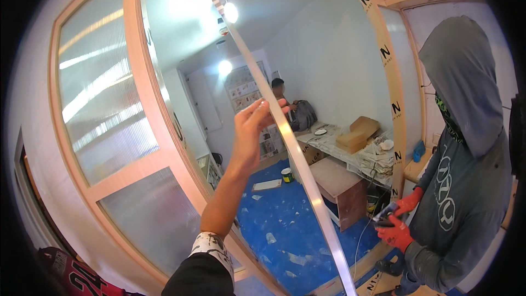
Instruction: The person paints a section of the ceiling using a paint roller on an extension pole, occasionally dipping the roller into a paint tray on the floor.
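Observation:
My left hand (253, 131) is raised in the middle, its fingers closed around a long, straight, pale metal bar (307, 172). The bar slants from the ceiling area at upper left down past the lower edge, so its bottom end is out of the picture. Its top end (218, 5) has brownish bands and appears close to the ceiling lights; whether it touches anything I cannot tell. A dark sleeve with a patterned cuff (211, 246) covers my forearm. My right hand is not in view.
At left stands a wooden-framed ribbed glass panel (104, 77). At right, a hooded person (466, 131) in red gloves (395, 235) holds a dark object. Beyond are blue floor sheeting (263, 214), a paint can (287, 175), a covered counter (350, 156) and another person (298, 109).

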`<action>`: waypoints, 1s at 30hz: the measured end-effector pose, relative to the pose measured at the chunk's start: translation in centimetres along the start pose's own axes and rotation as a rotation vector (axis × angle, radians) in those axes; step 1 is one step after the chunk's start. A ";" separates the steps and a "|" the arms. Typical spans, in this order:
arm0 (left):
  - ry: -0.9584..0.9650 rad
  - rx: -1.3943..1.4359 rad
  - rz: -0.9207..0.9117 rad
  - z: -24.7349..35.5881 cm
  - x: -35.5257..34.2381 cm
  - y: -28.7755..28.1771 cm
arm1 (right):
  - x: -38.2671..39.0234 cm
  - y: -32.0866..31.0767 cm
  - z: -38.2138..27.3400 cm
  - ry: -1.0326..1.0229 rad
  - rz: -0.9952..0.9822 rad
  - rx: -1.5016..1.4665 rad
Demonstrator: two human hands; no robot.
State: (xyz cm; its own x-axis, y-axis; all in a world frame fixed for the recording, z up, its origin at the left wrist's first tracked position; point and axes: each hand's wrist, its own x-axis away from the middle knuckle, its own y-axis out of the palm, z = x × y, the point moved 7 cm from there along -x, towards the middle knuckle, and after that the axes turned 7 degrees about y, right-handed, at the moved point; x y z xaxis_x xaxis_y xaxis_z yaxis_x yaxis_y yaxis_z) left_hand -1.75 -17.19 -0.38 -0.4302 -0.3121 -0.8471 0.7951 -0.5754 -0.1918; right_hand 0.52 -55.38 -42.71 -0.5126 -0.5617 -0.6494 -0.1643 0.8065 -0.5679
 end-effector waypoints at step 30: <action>-0.083 0.191 -0.195 1.8 5.2 10.7 | 9.0 -3.5 6.1 0.078 0.048 -0.058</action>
State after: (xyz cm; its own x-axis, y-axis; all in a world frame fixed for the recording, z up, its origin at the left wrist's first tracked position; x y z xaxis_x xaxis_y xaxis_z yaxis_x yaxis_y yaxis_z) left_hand 3.73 -26.29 -5.91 -0.6073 -0.2379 -0.7580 0.6020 -0.7604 -0.2437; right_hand 1.66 -64.39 -49.62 -0.5845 -0.5076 -0.6330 -0.1855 0.8430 -0.5048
